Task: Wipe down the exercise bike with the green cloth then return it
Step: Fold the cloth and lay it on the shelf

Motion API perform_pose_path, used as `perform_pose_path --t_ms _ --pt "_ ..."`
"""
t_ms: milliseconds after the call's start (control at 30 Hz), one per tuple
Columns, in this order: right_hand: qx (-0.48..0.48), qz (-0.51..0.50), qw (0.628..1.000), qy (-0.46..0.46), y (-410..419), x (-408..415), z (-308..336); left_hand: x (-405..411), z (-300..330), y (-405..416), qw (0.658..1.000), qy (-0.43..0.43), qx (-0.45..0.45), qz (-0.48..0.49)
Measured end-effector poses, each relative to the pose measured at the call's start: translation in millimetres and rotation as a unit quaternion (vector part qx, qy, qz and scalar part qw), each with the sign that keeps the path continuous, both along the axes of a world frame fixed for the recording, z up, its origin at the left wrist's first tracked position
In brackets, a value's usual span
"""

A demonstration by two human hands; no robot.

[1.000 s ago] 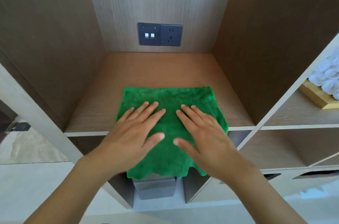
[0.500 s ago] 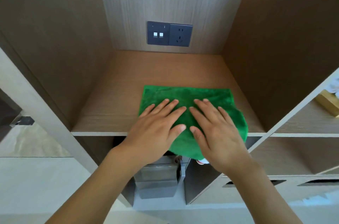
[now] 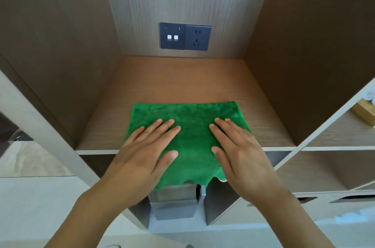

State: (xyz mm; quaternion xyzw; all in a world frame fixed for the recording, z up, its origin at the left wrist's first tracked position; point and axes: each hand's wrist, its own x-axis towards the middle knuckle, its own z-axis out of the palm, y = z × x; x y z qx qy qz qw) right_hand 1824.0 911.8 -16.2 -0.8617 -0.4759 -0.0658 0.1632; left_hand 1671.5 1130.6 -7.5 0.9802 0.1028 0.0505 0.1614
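Pressing down: both of your hands lie flat, palms down, on the green cloth [image 3: 192, 136].
Left hand: your left hand [image 3: 142, 154] rests on the left part of the cloth, fingers stretched out and slightly spread, thumb pointing toward the middle; it grips nothing, only presses.
Right hand: your right hand [image 3: 241, 154] rests on the right part of the cloth in the same way, fingers straight and a little apart, thumb turned inward; it holds nothing either.
Gap between hands: a strip of bare cloth shows between your two thumbs; the hands are apart, not touching.
Green cloth: it is spread on the wooden shelf [image 3: 182, 81] inside an open cubby, near the front edge. Its far edge lies straight across the shelf; its near part hangs over the front lip of the shelf, with a ragged lower hem.
Shelf: the back half of the board is bare wood; the cloth sits roughly centred between the two side walls, touching neither.
Back wall: a dark switch plate [image 3: 172, 35] with two small white squares sits just beside a dark power socket [image 3: 197, 37], the two touching side by side.
Below the shelf: a grey box [image 3: 174, 203] stands in the lower compartment, right under the hanging hem.
Right side: a neighbouring shelf holds a yellowish tray [image 3: 365, 111], only partly in view.
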Motion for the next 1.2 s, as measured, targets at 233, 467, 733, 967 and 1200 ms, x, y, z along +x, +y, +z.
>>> perform_pose_path --t_ms 233,467,733,967,1200 --pt "-0.049 -0.015 0.999 0.016 35.4 35.2 14.2 43.2 10.9 28.4 0.999 0.000 -0.037 -0.008" --pt "-0.104 0.040 0.993 -0.042 -5.4 28.1 4.0 3.7 -4.2 25.6 0.999 0.011 0.044 -0.013" --pt "-0.156 0.026 0.985 -0.074 -12.1 26.2 0.4 11.7 -2.5 25.8 0.990 0.041 0.127 -0.042" --pt "-0.165 0.037 0.983 -0.065 -13.9 39.8 1.9 7.1 -8.3 32.0 0.993 -0.008 0.107 -0.044" --pt "-0.150 0.038 0.986 -0.065 -18.0 38.0 0.5 -15.5 -20.1 22.5 0.986 -0.074 0.146 -0.014"
